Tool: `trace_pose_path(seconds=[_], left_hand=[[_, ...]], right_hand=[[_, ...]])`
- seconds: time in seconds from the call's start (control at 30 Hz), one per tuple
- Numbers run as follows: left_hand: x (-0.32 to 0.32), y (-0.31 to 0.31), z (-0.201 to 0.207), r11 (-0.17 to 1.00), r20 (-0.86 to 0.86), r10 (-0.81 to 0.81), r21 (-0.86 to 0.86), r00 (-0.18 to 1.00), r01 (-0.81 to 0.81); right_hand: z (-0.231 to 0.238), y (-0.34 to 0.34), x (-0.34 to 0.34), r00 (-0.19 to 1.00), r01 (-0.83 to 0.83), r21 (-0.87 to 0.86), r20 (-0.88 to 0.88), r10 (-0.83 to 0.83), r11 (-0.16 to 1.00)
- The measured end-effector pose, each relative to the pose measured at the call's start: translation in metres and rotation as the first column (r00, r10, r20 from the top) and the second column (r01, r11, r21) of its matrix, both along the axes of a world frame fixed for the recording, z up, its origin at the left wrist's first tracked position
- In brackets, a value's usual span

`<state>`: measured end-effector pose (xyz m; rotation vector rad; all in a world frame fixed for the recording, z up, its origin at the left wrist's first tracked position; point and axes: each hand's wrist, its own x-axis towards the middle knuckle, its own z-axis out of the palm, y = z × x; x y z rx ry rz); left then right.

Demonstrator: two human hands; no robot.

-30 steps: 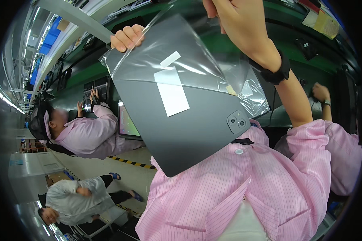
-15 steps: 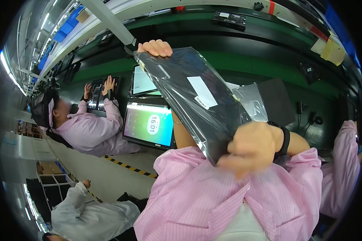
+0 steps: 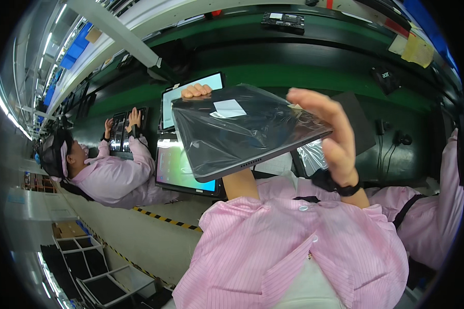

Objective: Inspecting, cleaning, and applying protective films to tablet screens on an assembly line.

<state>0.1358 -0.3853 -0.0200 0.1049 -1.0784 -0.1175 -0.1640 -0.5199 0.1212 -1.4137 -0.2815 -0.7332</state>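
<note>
A dark tablet (image 3: 242, 139) in clear, wrinkled film is held up tilted in front of my chest. A white label (image 3: 230, 108) lies on its upper face, and a speaker grille shows along its near edge. My left hand (image 3: 196, 91) is closed over the far left edge, its fingertips showing on top and the rest hidden behind. My right hand (image 3: 332, 135) is at the right end with fingers stretched out and thumb apart. Its fingertips are close to a small yellowish tab (image 3: 295, 106) on the film; whether they touch it I cannot tell.
Left of the held tablet, a lit tablet (image 3: 178, 162) and a second white-screened one (image 3: 166, 110) stand on the dark bench. A clear film piece (image 3: 313, 154), a dark sheet (image 3: 353, 121) and cables (image 3: 384, 147) lie right. Co-workers sit on both sides.
The wrapped tablet has tipped toward level and turned, so its near edge shows. My right hand has moved up from its near lower corner to the right end, fingers now extended.
</note>
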Motion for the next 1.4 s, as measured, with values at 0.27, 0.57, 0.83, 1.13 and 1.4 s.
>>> trace_pose_path(seconds=[0.27,0.57,0.83,1.13,1.4], left_hand=[[-0.031,-0.012,-0.006,0.997,-0.169,0.072,0.017,0.983,-0.07],[-0.071,-0.013,0.012,0.983,-0.493,0.17,0.141,0.853,-0.114],[-0.076,-0.006,-0.004,0.958,-0.654,0.057,0.25,0.754,0.144],[-0.163,-0.016,0.058,0.384,-0.382,0.692,0.913,0.613,0.136],[-0.21,0.067,0.088,0.636,-0.74,-0.067,0.485,0.669,0.6]], right_hand=[[-0.018,0.006,0.005,0.989,-0.122,0.077,0.097,0.115,0.989],[-0.017,0.006,-0.001,0.981,-0.195,0.22,0.07,0.183,0.956],[-0.012,0.007,0.005,0.988,-0.152,0.293,0.071,0.137,0.944],[-0.045,-0.037,0.016,0.879,0.476,0.09,-0.02,-0.476,0.875],[0.003,-0.047,-0.005,0.946,0.208,0.735,-0.319,0.058,0.646]])
